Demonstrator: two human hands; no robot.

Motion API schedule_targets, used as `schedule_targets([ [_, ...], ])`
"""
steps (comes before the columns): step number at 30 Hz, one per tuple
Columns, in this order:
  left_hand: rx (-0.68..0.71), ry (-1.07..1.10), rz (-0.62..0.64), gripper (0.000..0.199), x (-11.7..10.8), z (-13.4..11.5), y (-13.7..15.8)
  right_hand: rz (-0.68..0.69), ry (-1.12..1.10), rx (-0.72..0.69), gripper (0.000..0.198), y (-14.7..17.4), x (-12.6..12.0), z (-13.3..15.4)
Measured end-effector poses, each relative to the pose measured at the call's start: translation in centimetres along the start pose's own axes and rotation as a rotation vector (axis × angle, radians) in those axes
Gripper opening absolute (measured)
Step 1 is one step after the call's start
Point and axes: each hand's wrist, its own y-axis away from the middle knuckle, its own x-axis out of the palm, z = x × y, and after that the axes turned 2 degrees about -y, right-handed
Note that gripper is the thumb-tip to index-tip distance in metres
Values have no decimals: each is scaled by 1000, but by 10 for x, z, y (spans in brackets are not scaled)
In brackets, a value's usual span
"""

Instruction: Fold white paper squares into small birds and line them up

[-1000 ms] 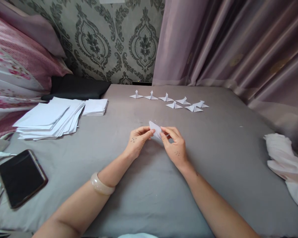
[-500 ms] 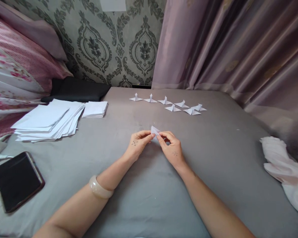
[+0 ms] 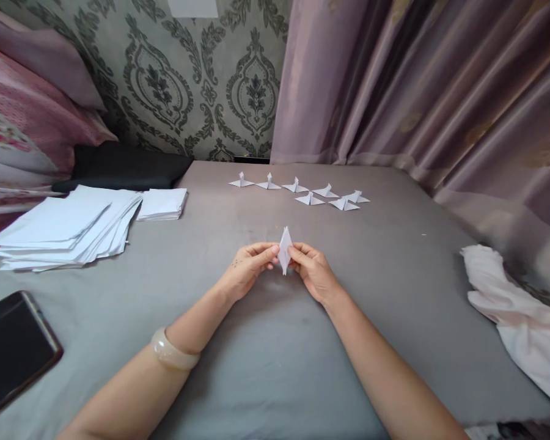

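Observation:
A small folded white paper (image 3: 285, 249), now a narrow upright diamond, is held just above the grey cloth. My left hand (image 3: 250, 267) pinches its left edge between thumb and fingers. On the other side, my right hand (image 3: 315, 272) grips the right edge, thumb on the near face. Both sets of fingertips partly cover the paper's sides. Farther back, several folded paper cranes (image 3: 296, 185) stand in two loose rows with their wings spread.
To the left lie a stack of large white sheets (image 3: 64, 226) and a pile of small paper squares (image 3: 162, 203). A dark tablet (image 3: 16, 348) rests at the near left. Crumpled white cloth (image 3: 508, 311) lies at the right, and curtains (image 3: 371, 79) hang behind.
The folded paper has turned from a slanted triangle into an upright diamond between my hands. My fingers have shifted to its two side edges. The view has swung slightly right.

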Motion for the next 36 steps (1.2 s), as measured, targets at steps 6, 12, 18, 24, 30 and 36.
schedule_targets([
  [6,0,46,34,25,2,-3,1,92,-43,50,26,1,0,3],
  [12,12,58,46,27,1,-2,1,117,-58,66,24,-1,-2,2],
  [18,15,57,57,25,2,-3,0,128,-75,97,24,-2,-3,2],
  [24,46,21,48,22,1,-3,1,137,-40,80,28,-2,-4,0],
  [30,39,35,74,22,1,-5,2,172,-71,87,25,-1,-4,1],
  [36,54,28,70,22,2,-4,2,185,-101,86,22,-2,-5,1],
])
